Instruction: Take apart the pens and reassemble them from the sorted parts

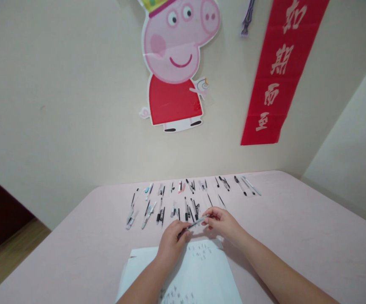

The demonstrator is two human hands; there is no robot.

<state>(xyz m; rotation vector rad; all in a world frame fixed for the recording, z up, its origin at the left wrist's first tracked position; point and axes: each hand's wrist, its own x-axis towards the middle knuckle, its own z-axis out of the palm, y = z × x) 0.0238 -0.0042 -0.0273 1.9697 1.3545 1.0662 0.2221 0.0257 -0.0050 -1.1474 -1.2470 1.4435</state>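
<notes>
Both hands meet over the pink table (296,236), just beyond a white sheet of paper (201,274) with handwriting on it. My left hand (172,241) is closed around the dark end of a slim pen (193,223). My right hand (222,221) pinches the pen's other, clear end with its fingertips. The pen lies slanted between the two hands, a little above the table.
Several pens and pen parts (176,202) lie in two loose rows across the table beyond my hands. On the wall hang a cartoon pig cut-out (176,63) and a red banner (280,67) with characters. Wooden floor (8,249) shows at the left.
</notes>
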